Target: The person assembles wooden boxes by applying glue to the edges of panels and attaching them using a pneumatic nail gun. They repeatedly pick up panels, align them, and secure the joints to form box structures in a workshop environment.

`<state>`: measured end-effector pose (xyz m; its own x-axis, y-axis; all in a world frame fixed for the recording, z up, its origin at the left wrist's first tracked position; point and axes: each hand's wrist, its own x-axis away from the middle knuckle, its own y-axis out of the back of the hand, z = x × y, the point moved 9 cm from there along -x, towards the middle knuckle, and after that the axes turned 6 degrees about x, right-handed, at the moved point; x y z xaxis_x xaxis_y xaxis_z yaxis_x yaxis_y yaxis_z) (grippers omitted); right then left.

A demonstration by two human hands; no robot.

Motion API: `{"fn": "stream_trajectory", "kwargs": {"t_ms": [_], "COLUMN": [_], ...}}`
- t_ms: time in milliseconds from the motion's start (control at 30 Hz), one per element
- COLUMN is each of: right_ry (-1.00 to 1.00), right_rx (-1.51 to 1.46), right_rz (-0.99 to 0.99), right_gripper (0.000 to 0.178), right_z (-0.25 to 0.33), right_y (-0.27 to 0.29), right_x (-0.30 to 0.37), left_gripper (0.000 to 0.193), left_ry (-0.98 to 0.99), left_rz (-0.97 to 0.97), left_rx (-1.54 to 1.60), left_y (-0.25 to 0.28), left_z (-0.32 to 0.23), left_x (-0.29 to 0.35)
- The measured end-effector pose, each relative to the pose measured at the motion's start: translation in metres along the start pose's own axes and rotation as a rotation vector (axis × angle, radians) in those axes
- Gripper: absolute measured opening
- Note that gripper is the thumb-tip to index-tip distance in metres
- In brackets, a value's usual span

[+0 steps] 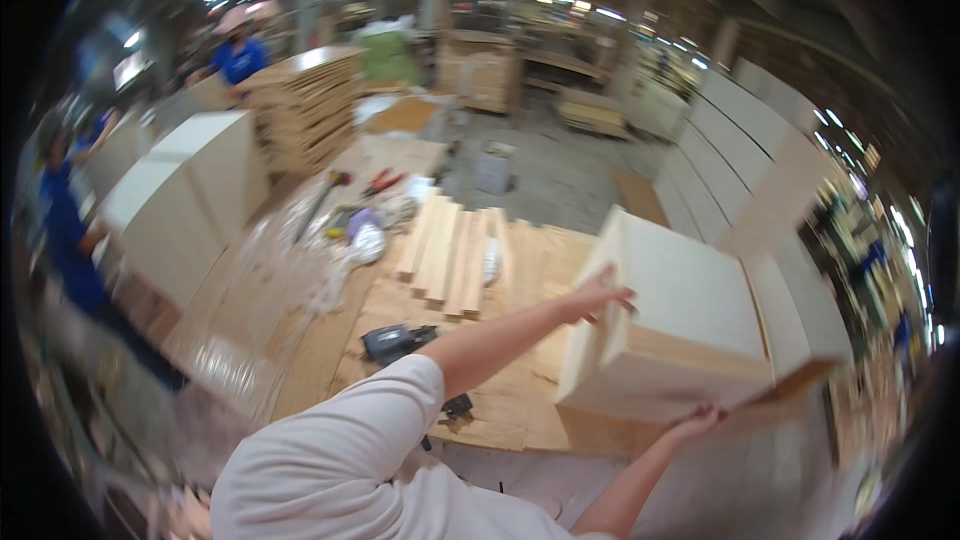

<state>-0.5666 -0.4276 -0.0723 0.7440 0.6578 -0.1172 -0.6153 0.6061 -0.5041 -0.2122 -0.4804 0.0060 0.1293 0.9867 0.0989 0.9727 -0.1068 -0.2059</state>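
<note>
A pale wooden box-shaped cabinet (685, 285) stands at the right end of the plywood-topped bench (515, 410). My left hand (597, 297) grips its upper left edge, fingers bent over the rim. At the bottom of the near side, my right hand (697, 423) is closed on the lower edge; some of its fingers are hidden beneath. A black nail gun (398, 342) lies on the bench, partly behind my left forearm. Beyond it several light wood strips (455, 255) lie side by side.
Clear plastic wrap (290, 270), red-handled pliers (382, 182) and a hammer (322, 202) lie to the left. Stacked panels (305, 105) rise behind them. White boxes (715, 155) pile up at the far right. Co-workers in blue (62, 225) (240, 62) stand at left.
</note>
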Motion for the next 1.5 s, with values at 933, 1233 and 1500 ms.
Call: {"fn": "stream_trajectory", "kwargs": {"t_ms": [933,1233,1500], "right_ry": [0.619,0.629,0.478], "right_rx": [1.564,1.59,1.478], "right_rz": [1.683,1.74,1.882], "right_gripper": [0.097,0.095,0.088], "right_z": [-0.118,-0.147,-0.141], "right_y": [-0.137,-0.139,-0.174], "right_x": [0.562,0.55,0.528], "left_gripper": [0.053,0.037,0.031], "left_ry": [0.043,-0.135,-0.254], "left_rz": [-1.809,-1.811,-1.6], "left_rx": [-1.082,-1.1,-1.245], "left_y": [0.654,0.543,0.375], "left_z": [-0.032,0.014,0.008], "left_x": [0.799,0.736,0.655]}}
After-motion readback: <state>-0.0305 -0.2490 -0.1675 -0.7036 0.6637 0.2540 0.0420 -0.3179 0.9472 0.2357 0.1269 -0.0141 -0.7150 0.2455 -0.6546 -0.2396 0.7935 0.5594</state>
